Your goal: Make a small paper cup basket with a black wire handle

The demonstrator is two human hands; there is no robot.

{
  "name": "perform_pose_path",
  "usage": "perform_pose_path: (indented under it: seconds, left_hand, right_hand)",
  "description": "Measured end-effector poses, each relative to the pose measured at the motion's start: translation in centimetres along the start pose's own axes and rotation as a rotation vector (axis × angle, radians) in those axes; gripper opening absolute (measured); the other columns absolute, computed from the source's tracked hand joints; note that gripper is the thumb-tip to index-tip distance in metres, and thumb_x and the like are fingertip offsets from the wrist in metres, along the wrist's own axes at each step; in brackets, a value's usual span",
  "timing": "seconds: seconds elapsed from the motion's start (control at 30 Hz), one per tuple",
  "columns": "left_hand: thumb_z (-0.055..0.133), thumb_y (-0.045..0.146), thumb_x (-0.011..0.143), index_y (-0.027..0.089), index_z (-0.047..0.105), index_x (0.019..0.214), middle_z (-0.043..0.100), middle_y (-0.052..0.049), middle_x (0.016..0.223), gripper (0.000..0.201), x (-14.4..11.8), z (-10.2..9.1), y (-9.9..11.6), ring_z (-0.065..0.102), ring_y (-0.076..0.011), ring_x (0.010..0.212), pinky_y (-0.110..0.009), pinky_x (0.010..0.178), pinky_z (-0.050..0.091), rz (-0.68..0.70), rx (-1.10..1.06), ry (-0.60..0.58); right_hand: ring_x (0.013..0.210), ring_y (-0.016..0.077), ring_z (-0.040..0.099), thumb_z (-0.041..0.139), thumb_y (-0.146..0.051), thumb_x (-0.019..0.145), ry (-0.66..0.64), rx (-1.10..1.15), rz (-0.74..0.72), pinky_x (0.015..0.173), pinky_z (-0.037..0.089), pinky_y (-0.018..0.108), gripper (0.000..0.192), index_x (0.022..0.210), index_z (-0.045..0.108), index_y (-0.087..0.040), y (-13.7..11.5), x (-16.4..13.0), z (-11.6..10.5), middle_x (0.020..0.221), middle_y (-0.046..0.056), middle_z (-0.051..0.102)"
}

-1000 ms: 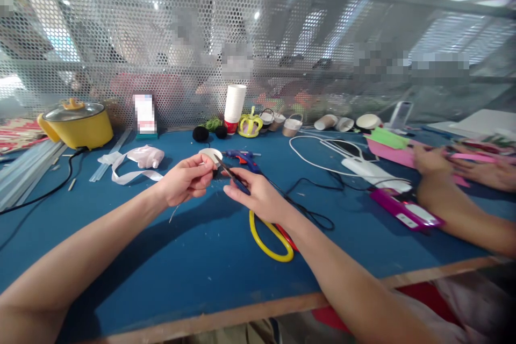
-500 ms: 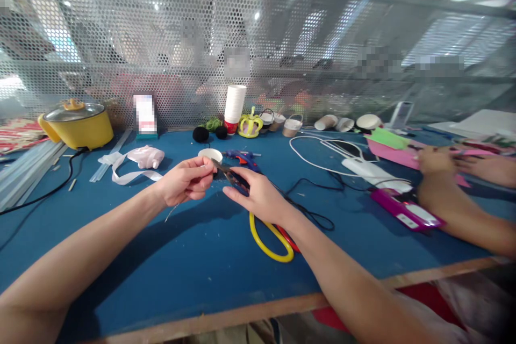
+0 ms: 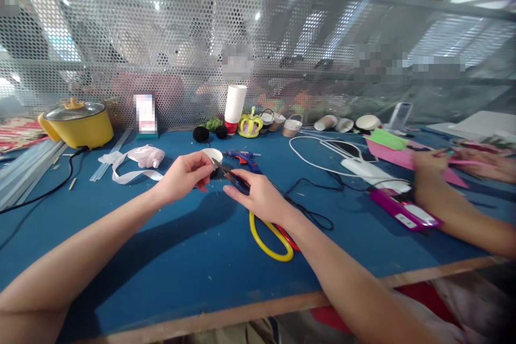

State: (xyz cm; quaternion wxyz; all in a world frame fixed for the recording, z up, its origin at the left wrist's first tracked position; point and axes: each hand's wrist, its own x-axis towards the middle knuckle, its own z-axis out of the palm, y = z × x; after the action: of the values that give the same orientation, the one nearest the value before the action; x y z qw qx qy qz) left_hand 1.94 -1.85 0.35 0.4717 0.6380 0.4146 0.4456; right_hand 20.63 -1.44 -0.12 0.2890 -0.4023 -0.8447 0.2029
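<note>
What the left hand (image 3: 185, 176) pinches is too small to tell; its fingertips cover it. The right hand (image 3: 258, 198) hides the grip of a thin dark tool (image 3: 226, 172), so its kind stays unclear. The right arm covers part of the yellow scissors (image 3: 269, 239). A co-worker's hands (image 3: 451, 164) at the right are blurred and cut by the edge. Behind the mesh (image 3: 282, 54), figures are blurred patches. The card (image 3: 144, 113) is blurred out.

Open blue bench (image 3: 169, 258) near the front edge, free for passing. Blocked rightward by yellow scissors (image 3: 271, 239), black cable (image 3: 310, 212) and a co-worker's arm (image 3: 455, 215); mesh wall (image 3: 258, 54) behind.
</note>
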Motion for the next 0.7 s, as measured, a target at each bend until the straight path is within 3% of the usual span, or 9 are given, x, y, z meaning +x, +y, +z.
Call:
perform_pose_path:
  seconds: [0.07, 0.17, 0.3, 0.5, 0.7]
  left_hand:
    - [0.055, 0.025, 0.075, 0.014, 0.049, 0.068, 0.053, 0.003, 0.054, 0.014, -0.01, -0.02, 0.02, 0.05, -0.0059, 0.046, -0.018, 0.047, 0.043, -0.029, -0.014, 0.014]
    - [0.056, 0.025, 0.075, 0.014, 0.049, 0.068, 0.052, 0.004, 0.053, 0.015, -0.01, -0.02, 0.04, 0.041, -0.0025, 0.04, -0.014, 0.039, 0.032, -0.025, -0.028, 0.028]
    - [0.059, 0.029, 0.074, 0.015, 0.047, 0.069, 0.05, 0.004, 0.05, 0.019, 0.05, -0.13, 0.0, 0.028, -0.0002, 0.035, -0.013, 0.035, 0.018, -0.09, -0.218, -0.069]
    - [0.062, 0.025, 0.073, 0.015, 0.048, 0.071, 0.051, 0.004, 0.051, 0.017, 0.21, -0.68, -0.21, 0.022, 0.0008, 0.034, -0.012, 0.034, 0.014, -0.207, -0.493, -0.218]
    - [0.061, 0.02, 0.073, 0.014, 0.049, 0.07, 0.05, 0.004, 0.05, 0.013, 0.38, -1.0, -0.37, 0.022, 0.0009, 0.033, -0.012, 0.034, 0.015, -0.264, -0.576, -0.268]
  right_hand:
    - [0.069, 0.0166, 0.059, 0.054, -0.035, 0.078, -0.002, -0.023, 0.008, 0.063, 0.044, 0.027, 0.03, 0.098, 0.058, -0.013, 0.03, -0.01, 0.02, 0.085, 0.006, 0.067]
    - [0.07, 0.0165, 0.059, 0.053, -0.035, 0.078, -0.005, -0.008, 0.002, 0.064, 0.044, 0.026, 0.031, 0.1, 0.057, -0.013, 0.04, -0.02, 0.07, 0.087, 0.006, 0.066]
    - [0.079, 0.0177, 0.06, 0.054, -0.035, 0.078, -0.01, 0.008, -0.029, 0.071, 0.045, 0.028, 0.033, 0.102, 0.056, -0.013, 0.01, -0.01, 0.03, 0.094, 0.007, 0.065]
    - [0.079, 0.0179, 0.06, 0.054, -0.035, 0.077, -0.012, 0.001, -0.048, 0.07, 0.045, 0.028, 0.034, 0.104, 0.055, -0.013, 0.04, -0.04, -0.09, 0.095, 0.008, 0.065]
    - [0.077, 0.0171, 0.06, 0.052, -0.034, 0.079, -0.014, 0.017, -0.072, 0.069, 0.045, 0.027, 0.03, 0.101, 0.057, -0.014, -0.11, -0.19, -0.09, 0.093, 0.006, 0.066]
